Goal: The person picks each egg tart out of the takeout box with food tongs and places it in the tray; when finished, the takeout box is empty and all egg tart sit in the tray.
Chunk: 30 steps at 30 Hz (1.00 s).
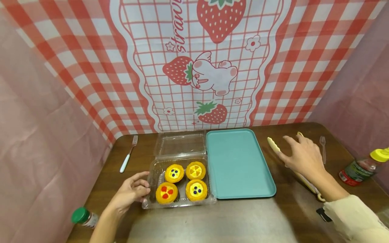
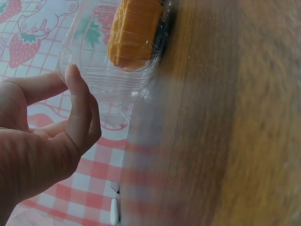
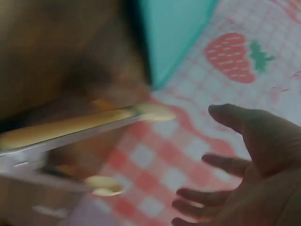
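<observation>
A clear plastic clamshell box lies with its lid folded back toward the wall. In it sit several tarts, among them one with red toppings and one with orange wedges. My left hand is at the box's left side, thumb and finger pinching its rim in the left wrist view. On the right, my right hand hovers over a pair of tongs with cream-coloured tips. Its fingers are spread and hold nothing; in the right wrist view they are apart from the tongs.
Against the box's right side lies a teal tray. A fork with a pale handle is at the left, another fork at the right. A green-capped jar and a yellow-topped bottle stand near the sides. A checked cloth hangs behind.
</observation>
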Each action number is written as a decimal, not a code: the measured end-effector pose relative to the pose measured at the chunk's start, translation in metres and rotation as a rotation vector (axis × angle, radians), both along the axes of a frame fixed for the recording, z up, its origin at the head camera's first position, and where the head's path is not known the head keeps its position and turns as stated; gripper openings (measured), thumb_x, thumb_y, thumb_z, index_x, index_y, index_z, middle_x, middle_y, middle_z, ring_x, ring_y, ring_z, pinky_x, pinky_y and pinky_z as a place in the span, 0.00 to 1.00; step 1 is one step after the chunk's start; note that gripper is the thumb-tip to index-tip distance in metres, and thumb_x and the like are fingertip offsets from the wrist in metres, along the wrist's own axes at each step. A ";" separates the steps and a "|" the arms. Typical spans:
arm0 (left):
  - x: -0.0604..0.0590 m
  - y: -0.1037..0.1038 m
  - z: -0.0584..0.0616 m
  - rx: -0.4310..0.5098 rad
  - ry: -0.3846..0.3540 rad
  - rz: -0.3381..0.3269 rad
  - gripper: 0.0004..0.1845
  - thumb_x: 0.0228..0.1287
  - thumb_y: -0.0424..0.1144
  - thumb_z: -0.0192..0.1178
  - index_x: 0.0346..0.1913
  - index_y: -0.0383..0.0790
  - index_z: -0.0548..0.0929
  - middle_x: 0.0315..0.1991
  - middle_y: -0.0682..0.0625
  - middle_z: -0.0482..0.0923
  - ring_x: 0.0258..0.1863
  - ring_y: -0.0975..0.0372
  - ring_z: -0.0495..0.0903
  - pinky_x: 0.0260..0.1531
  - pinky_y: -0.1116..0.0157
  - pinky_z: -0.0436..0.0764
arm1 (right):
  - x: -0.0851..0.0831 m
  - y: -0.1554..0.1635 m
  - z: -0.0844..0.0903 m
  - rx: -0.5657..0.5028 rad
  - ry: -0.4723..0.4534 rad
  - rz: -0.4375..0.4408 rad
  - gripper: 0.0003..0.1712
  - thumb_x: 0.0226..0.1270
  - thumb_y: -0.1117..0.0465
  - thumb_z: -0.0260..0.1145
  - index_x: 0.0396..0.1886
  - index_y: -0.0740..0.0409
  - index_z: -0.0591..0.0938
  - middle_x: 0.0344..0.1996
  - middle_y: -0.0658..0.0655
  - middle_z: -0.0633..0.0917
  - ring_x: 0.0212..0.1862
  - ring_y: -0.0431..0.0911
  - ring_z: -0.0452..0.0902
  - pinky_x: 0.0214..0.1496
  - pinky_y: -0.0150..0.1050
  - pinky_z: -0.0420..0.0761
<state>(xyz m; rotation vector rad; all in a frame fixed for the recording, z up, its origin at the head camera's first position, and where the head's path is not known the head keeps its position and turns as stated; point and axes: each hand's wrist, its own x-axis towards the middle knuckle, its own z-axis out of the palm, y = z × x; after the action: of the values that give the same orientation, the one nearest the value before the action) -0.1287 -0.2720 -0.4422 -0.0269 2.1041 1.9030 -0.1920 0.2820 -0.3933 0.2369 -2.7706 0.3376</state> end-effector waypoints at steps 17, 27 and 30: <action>0.002 -0.003 -0.005 0.034 0.042 0.003 0.37 0.61 0.21 0.60 0.72 0.25 0.57 0.40 0.43 0.72 0.28 0.65 0.77 0.23 0.68 0.82 | 0.009 0.056 -0.046 -0.114 -0.494 -0.274 0.81 0.42 0.21 0.69 0.68 0.83 0.46 0.36 0.82 0.74 0.33 0.71 0.76 0.22 0.57 0.73; 0.002 -0.003 -0.008 0.051 0.041 0.000 0.37 0.62 0.21 0.60 0.72 0.26 0.57 0.39 0.45 0.72 0.28 0.65 0.76 0.24 0.68 0.82 | 0.008 0.058 -0.060 -0.203 -0.450 -0.324 0.68 0.43 0.25 0.72 0.60 0.78 0.58 0.39 0.81 0.76 0.32 0.69 0.76 0.24 0.56 0.71; 0.002 -0.003 -0.008 0.053 0.041 0.000 0.37 0.62 0.21 0.60 0.72 0.26 0.57 0.39 0.45 0.72 0.28 0.65 0.76 0.24 0.68 0.82 | 0.009 0.061 -0.061 -0.213 -0.426 -0.329 0.64 0.45 0.25 0.71 0.61 0.76 0.62 0.45 0.83 0.75 0.36 0.73 0.75 0.25 0.57 0.72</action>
<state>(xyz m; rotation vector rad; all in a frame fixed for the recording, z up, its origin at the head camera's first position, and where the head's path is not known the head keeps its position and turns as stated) -0.1269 -0.2754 -0.4502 0.0236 2.0786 1.9748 -0.1834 0.3435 -0.4547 -0.3838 -3.0785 0.6537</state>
